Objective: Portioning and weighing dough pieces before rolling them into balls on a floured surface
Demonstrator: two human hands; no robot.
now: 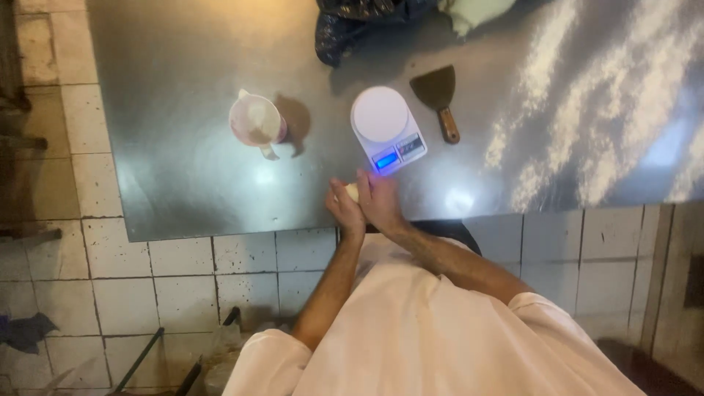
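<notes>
A: What is taking up the most room here?

B: The steel worktop (pixel 183 169) is filling the top of the view, its near edge lying just ahead of the person. On it, a white kitchen scale (pixel 387 129) is glowing blue at its display, with a pink jug (pixel 257 121) to its left and a wooden-handled scraper (pixel 438 99) to its right. A dark bag (pixel 352 26) is sitting at the far edge.

A: And the hands?

B: The left hand (pixel 345 209) and right hand (pixel 380 202) are pressing together around a small pale dough piece (pixel 353 192), right at the near edge, just in front of the scale.

A: What could be going wrong?

B: The piece is sitting so near the edge that, I judge, a loose cupping could be letting it slip off onto the tiled floor (pixel 183 271). The right knuckles are also close to the scale, so a wide roll could be nudging it.

A: Any open room?

B: Plenty: bare steel is lying between jug and edge, and flour-dusted steel stretching right.
</notes>
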